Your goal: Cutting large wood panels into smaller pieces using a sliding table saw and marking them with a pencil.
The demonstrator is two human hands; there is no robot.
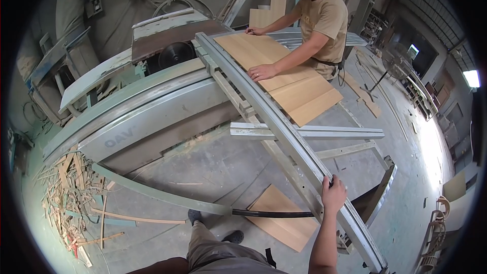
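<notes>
Painted metal rail (284,132) (scuffed); matt wood panel (284,73).

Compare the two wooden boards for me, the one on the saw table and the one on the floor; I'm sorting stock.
The board on the saw table is larger and pressed flat by a co-worker's hands; the board on the floor is smaller, untouched and partly hidden under the sliding rail that the right hand grips. Both are pale tan panels.
</notes>
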